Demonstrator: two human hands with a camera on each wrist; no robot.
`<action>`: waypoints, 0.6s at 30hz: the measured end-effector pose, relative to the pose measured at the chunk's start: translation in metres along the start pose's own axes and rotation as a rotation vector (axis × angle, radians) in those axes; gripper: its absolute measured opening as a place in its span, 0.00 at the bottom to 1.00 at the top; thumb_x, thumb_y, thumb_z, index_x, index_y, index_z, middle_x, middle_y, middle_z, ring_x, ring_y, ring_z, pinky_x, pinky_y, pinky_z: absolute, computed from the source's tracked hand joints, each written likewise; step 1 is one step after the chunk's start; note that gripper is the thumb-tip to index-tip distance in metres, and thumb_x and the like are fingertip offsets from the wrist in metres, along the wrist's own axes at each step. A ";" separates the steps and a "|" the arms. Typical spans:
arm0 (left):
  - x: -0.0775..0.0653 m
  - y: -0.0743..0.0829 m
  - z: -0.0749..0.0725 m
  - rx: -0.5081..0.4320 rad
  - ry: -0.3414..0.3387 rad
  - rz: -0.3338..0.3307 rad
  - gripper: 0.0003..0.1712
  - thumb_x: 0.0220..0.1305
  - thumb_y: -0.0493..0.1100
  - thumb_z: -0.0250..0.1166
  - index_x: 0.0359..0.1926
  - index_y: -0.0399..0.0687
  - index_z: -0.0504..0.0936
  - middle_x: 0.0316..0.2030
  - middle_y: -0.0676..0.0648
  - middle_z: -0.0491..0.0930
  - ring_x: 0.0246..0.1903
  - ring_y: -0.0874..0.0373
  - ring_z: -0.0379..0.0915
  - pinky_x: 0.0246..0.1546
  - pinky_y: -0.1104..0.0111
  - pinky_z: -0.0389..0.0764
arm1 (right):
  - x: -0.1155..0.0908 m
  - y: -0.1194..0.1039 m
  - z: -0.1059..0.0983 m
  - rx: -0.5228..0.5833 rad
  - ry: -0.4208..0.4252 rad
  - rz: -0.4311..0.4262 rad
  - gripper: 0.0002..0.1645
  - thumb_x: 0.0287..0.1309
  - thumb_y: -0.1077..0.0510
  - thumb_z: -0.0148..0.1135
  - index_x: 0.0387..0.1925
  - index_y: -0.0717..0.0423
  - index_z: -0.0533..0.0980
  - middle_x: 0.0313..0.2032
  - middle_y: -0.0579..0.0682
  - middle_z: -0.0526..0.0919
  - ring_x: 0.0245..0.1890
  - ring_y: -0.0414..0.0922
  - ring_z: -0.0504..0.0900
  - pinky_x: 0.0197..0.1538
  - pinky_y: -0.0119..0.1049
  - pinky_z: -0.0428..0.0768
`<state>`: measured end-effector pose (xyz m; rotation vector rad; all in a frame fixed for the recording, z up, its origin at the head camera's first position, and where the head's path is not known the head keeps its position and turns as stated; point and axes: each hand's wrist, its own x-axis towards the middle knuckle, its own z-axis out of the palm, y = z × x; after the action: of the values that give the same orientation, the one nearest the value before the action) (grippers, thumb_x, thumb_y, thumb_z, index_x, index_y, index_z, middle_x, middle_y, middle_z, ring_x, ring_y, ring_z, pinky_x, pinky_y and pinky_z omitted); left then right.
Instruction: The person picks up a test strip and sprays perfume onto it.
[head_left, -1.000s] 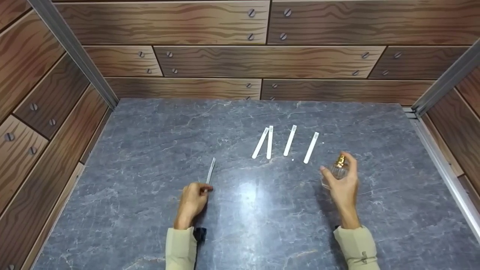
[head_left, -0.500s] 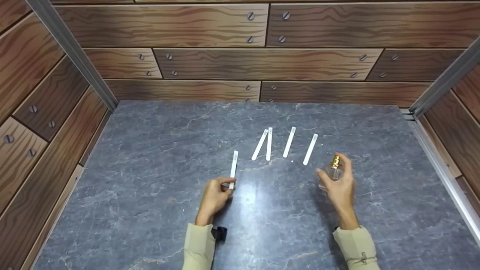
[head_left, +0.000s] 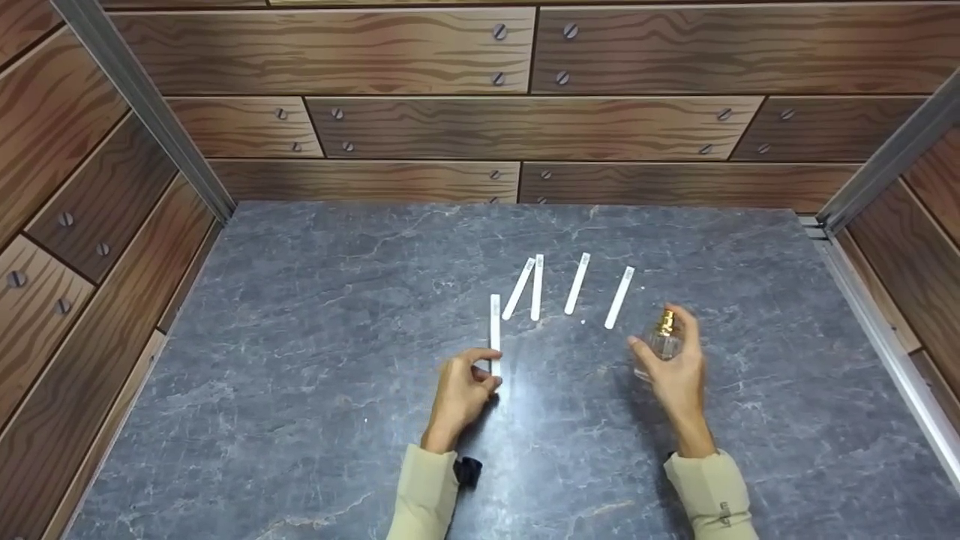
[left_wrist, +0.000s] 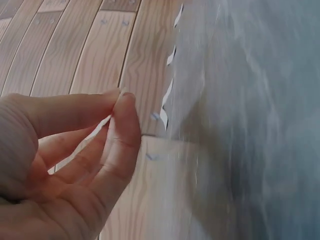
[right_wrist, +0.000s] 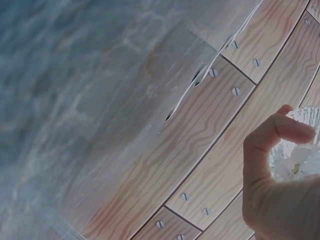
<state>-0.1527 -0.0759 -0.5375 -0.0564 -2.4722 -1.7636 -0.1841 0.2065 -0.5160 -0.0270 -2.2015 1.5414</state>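
My left hand (head_left: 459, 394) pinches the near end of a white perfume test strip (head_left: 495, 322) between thumb and fingers; its printed far end points away from me. In the left wrist view the pinching fingertips (left_wrist: 122, 97) show, and the strip is mostly hidden. Over on the right, my right hand (head_left: 679, 379) grips a clear glass perfume bottle (head_left: 664, 343) with a gold spray neck, the index finger on its top. The right wrist view catches the bottle's faceted glass (right_wrist: 295, 160) at the frame edge. Several more white strips (head_left: 577, 285) lie on the table ahead of both hands.
The grey marbled table (head_left: 322, 315) runs back to a wood-patterned wall (head_left: 420, 127), with similar panels at both sides. Metal posts (head_left: 146, 112) stand at the back corners. Tiny white specks (head_left: 583, 322) lie near the strips.
My left hand has moved right with its strip, which has turned from edge-on to showing its white face. The right hand, still holding the bottle, has shifted slightly left.
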 end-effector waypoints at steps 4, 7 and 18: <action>0.001 0.006 0.006 -0.033 0.014 -0.021 0.18 0.53 0.20 0.69 0.47 0.30 0.85 0.26 0.41 0.85 0.20 0.49 0.82 0.16 0.72 0.77 | 0.001 0.000 -0.001 0.000 -0.007 0.025 0.40 0.54 0.70 0.73 0.67 0.62 0.67 0.53 0.68 0.77 0.35 0.33 0.77 0.24 0.25 0.80; 0.002 0.009 0.009 -0.027 0.010 -0.015 0.18 0.53 0.21 0.69 0.47 0.30 0.85 0.28 0.39 0.85 0.20 0.47 0.82 0.15 0.73 0.77 | 0.001 0.000 -0.002 0.001 -0.016 0.053 0.41 0.54 0.70 0.73 0.69 0.61 0.66 0.55 0.68 0.76 0.33 0.32 0.77 0.23 0.26 0.80; 0.004 0.017 0.027 0.077 -0.045 0.135 0.20 0.52 0.20 0.65 0.48 0.29 0.86 0.46 0.39 0.86 0.34 0.54 0.82 0.28 0.75 0.79 | 0.001 0.000 0.000 -0.059 -0.001 0.034 0.40 0.52 0.72 0.73 0.67 0.64 0.68 0.53 0.65 0.78 0.42 0.34 0.73 0.42 0.24 0.74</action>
<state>-0.1568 -0.0454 -0.5300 -0.2526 -2.4992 -1.6297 -0.1850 0.2071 -0.5157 -0.0828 -2.2579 1.4946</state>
